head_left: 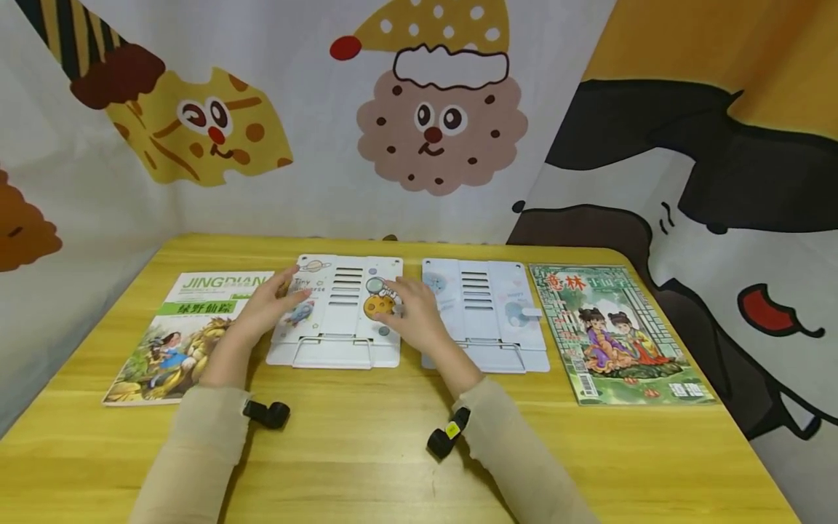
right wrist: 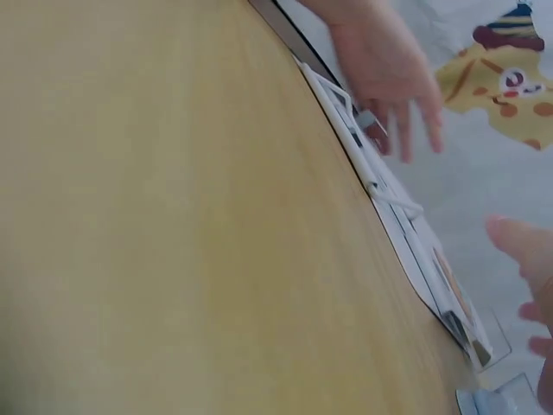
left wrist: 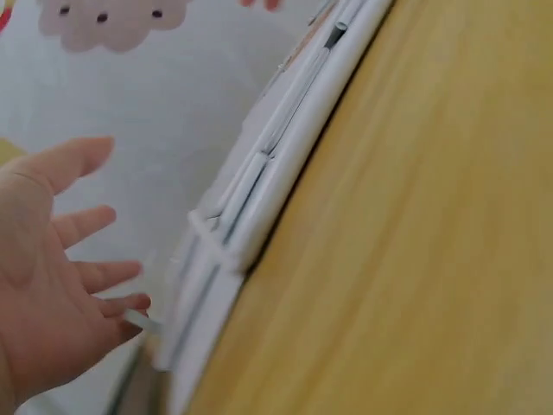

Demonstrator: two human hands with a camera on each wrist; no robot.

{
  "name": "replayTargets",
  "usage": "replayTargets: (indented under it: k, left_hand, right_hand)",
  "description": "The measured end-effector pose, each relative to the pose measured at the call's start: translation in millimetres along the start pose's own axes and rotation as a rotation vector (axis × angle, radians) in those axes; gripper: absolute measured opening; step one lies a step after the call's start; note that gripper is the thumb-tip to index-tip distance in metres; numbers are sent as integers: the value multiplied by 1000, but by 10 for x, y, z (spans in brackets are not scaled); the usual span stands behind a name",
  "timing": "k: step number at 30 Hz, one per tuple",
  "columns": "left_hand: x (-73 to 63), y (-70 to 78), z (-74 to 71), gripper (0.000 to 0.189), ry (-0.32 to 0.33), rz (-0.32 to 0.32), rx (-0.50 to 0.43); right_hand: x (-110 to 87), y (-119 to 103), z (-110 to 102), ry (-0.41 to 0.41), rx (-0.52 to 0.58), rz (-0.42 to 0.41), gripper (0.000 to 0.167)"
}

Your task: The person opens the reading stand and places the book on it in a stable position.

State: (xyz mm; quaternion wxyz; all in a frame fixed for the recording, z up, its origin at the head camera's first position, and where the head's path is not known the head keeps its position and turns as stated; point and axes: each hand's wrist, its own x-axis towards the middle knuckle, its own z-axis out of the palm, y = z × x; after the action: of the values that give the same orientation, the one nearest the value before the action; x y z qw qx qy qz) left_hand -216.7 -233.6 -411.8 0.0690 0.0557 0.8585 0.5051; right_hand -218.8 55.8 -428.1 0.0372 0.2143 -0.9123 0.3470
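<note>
A white folding book stand (head_left: 350, 320) printed with planets and the words "Tiny Universe" lies flat on the table, its wire ledge folded along the near edge. My left hand (head_left: 265, 306) is at its left edge, fingers spread and loosely extended. At the opposite edge, my right hand (head_left: 415, 313) hovers over the planet print with thumb and fingers apart. In the left wrist view the left palm (left wrist: 43, 285) faces the stand's side (left wrist: 251, 199). The right wrist view shows the right thumb (right wrist: 518, 242) close above the stand, holding nothing.
A second, bluish-white book stand (head_left: 487, 320) lies just right of the first. Beyond it is a green illustrated magazine (head_left: 628, 335). At the left, a "JINGDIAN" book (head_left: 177, 342) lies partly under the left forearm. A cartoon-printed curtain (head_left: 314, 145) hangs behind the wooden table (head_left: 353, 451).
</note>
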Motion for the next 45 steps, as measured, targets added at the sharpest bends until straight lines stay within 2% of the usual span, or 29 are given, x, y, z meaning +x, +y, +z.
replayTargets:
  k: [4, 7, 12, 16, 20, 23, 30, 34, 39, 45]
  left_hand:
    - [-132, 128, -27, 70, 24, 52, 56]
    - [-252, 207, -17, 63, 34, 89, 108]
    - [-426, 258, 2, 47, -5, 87, 156]
    - [-515, 213, -7, 43, -111, 59, 158]
    - [-536, 148, -21, 46, -196, 9, 151]
    - [-534, 107, -30, 48, -223, -23, 136]
    - [-521, 17, -18, 38, -279, -70, 18]
    - [-502, -43, 2, 34, -273, -65, -11]
    - [-490, -74, 3, 33, -273, -40, -30]
    - [-484, -86, -11, 37, -326, -33, -95]
  right_hand:
    - [-94, -99, -24, 110, -12, -90, 50]
    - [-191, -178, -18, 146, 20, -121, 41]
    - [-353, -283, 68, 88, 139, -82, 30]
    - [-442, -326, 166, 9, 176, -8, 28]
    - [-484, -311, 234, -36, 205, 49, 28]
    - [-487, -297, 256, -30, 196, 45, 27]
    - [-472, -303, 256, -45, 112, 35, 28]
    - [-470, -312, 258, -63, 82, 60, 28]
    - [-455, -315, 261, -75, 81, 46, 27]
    - [-428, -274, 236, -136, 115, -1, 35]
